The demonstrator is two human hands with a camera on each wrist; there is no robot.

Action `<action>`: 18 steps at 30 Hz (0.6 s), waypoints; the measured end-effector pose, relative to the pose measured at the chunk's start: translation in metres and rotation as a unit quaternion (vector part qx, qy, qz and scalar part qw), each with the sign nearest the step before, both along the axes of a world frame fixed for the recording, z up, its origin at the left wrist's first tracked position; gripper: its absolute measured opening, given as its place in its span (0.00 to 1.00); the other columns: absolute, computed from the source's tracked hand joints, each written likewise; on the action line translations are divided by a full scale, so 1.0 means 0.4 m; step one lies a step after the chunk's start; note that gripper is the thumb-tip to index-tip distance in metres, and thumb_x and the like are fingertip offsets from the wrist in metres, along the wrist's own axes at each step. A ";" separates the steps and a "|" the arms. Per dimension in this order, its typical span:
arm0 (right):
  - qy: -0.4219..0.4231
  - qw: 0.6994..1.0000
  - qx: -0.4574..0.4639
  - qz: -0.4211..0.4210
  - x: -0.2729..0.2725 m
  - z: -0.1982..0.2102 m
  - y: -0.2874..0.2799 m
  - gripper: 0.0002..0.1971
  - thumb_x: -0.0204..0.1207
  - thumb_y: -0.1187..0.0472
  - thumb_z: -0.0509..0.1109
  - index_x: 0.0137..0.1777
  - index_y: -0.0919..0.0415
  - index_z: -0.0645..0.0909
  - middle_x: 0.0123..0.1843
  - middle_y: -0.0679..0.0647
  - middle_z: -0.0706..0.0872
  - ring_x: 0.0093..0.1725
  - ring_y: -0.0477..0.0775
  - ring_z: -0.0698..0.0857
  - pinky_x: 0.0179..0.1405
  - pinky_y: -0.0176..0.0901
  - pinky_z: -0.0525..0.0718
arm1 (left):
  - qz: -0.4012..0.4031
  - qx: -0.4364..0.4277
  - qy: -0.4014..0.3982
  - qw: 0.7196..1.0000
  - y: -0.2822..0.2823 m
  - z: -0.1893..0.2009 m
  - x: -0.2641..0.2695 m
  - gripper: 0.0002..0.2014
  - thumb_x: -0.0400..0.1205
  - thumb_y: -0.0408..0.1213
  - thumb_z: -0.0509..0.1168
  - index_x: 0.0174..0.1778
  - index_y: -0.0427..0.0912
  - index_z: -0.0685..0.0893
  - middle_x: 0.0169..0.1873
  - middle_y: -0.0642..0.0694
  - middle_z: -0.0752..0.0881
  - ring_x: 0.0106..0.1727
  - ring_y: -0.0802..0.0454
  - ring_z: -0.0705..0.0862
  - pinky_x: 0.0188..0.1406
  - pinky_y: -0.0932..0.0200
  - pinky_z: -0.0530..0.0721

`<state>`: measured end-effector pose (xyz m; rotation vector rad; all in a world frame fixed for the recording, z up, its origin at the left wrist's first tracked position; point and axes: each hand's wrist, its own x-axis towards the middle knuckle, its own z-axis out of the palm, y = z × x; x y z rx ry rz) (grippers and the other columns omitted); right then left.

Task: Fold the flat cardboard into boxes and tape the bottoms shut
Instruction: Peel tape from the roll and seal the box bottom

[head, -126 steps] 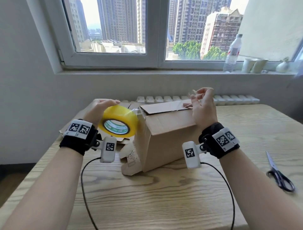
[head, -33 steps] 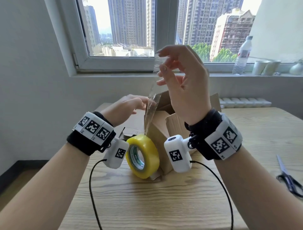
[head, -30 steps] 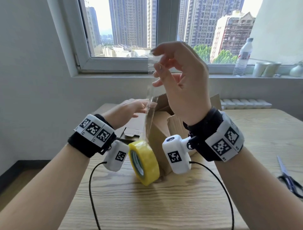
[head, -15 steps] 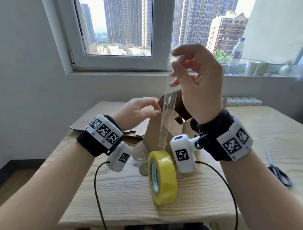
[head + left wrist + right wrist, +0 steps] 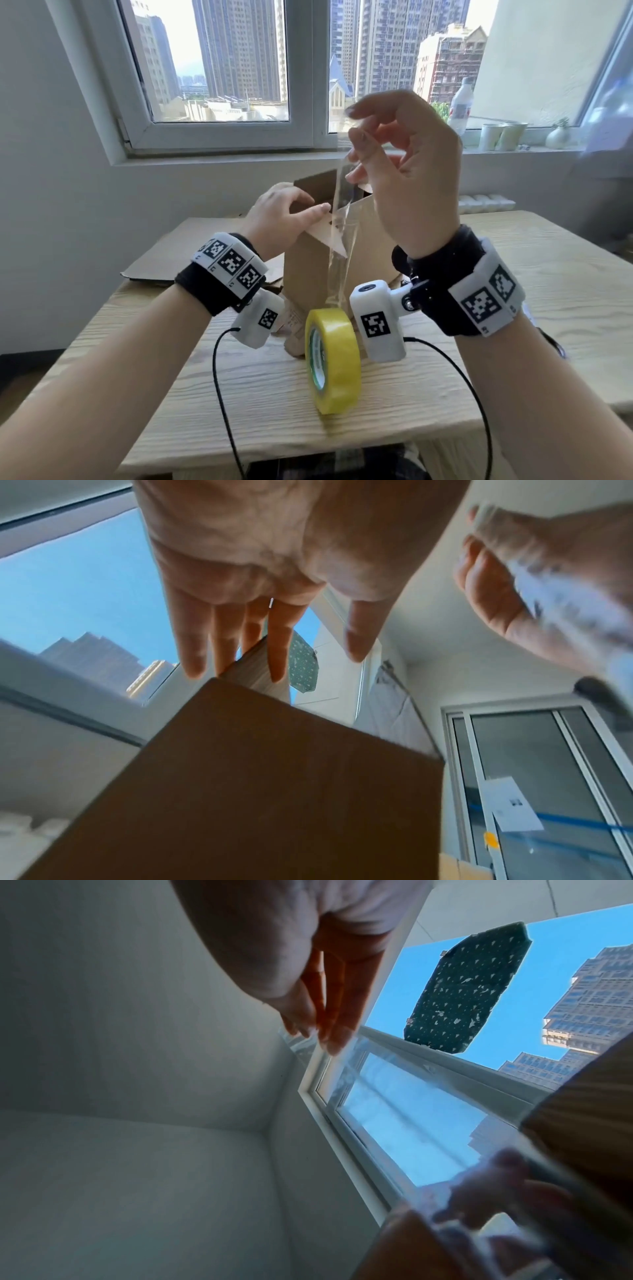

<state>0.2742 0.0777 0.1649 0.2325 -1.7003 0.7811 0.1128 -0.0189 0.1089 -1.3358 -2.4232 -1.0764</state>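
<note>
The brown cardboard box (image 5: 337,260) stands upright near the middle of the pale wooden table (image 5: 534,291), its open flaps at the top, which I take to be the bottom turned upward for sealing. The left hand (image 5: 286,222) lies across one of those flaps, fingers extended and pressing it down rather than wrapped round anything, probably to keep the flap flat until tape can hold it. The right hand (image 5: 407,178) is raised above the box, its grip a pinch of thumb and fingertips on the free end of a clear strip of packing tape (image 5: 339,240). The strip's long axis runs nearly vertical, from the pinch down in front of the box to the yellow roll of packing tape (image 5: 334,359), which stands on its edge on the table just in front of the box, its open core facing left. Held high like this, the strip appears taut and off the cardboard, likely so it does not stick early. Flat sheets of brown cardboard (image 5: 178,253) lie on the table behind the left wrist, still unfolded.
</note>
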 end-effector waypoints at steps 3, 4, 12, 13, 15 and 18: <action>-0.004 1.000 -0.007 -0.010 0.011 0.003 0.019 0.05 0.80 0.69 0.71 0.53 0.61 0.84 0.41 0.55 0.84 0.37 0.53 0.89 0.28 0.49 0.89 | -0.060 0.014 0.000 0.998 0.000 -0.003 0.026 0.17 0.82 0.53 0.67 0.63 0.49 0.85 0.83 0.49 0.63 0.81 0.53 0.64 0.75 0.55 0.63; -0.006 1.000 -0.003 -0.016 0.013 0.005 0.021 0.05 0.80 0.69 0.71 0.53 0.61 0.84 0.41 0.54 0.84 0.37 0.52 0.89 0.28 0.49 0.89 | -0.074 0.013 0.004 0.997 0.001 0.000 0.035 0.20 0.81 0.53 0.66 0.66 0.50 0.83 0.85 0.52 0.57 0.82 0.55 0.60 0.75 0.55 0.61; -0.001 0.999 0.008 -0.037 0.024 0.008 0.028 0.05 0.79 0.69 0.72 0.51 0.59 0.85 0.41 0.50 0.84 0.38 0.52 0.89 0.28 0.48 0.89 | -0.019 -0.087 0.035 0.995 0.039 0.025 0.075 0.37 0.72 0.70 0.67 0.67 0.44 0.79 0.70 0.51 0.69 0.68 0.53 0.73 0.70 0.53 0.76; -0.001 0.999 0.006 -0.035 0.026 0.008 0.030 0.05 0.79 0.69 0.72 0.51 0.60 0.85 0.41 0.52 0.85 0.38 0.52 0.89 0.28 0.46 0.89 | -0.008 -0.088 0.056 0.995 0.042 0.024 0.075 0.34 0.72 0.67 0.70 0.65 0.45 0.80 0.68 0.50 0.69 0.66 0.52 0.74 0.67 0.53 0.77; -0.003 1.000 0.003 -0.031 0.027 0.008 0.034 0.05 0.80 0.69 0.71 0.52 0.62 0.85 0.42 0.55 0.86 0.38 0.52 0.89 0.26 0.44 0.89 | -0.009 -0.085 0.082 0.993 0.049 0.022 0.069 0.31 0.72 0.59 0.76 0.65 0.46 0.78 0.65 0.48 0.72 0.62 0.50 0.76 0.61 0.54 0.78; -0.009 1.000 -0.002 -0.024 0.026 0.008 0.039 0.05 0.80 0.70 0.71 0.52 0.63 0.85 0.41 0.56 0.86 0.37 0.51 0.89 0.26 0.42 0.88 | -0.038 -0.078 0.065 0.994 0.054 0.007 0.050 0.32 0.72 0.48 0.79 0.70 0.50 0.75 0.59 0.50 0.79 0.58 0.51 0.81 0.59 0.53 0.80</action>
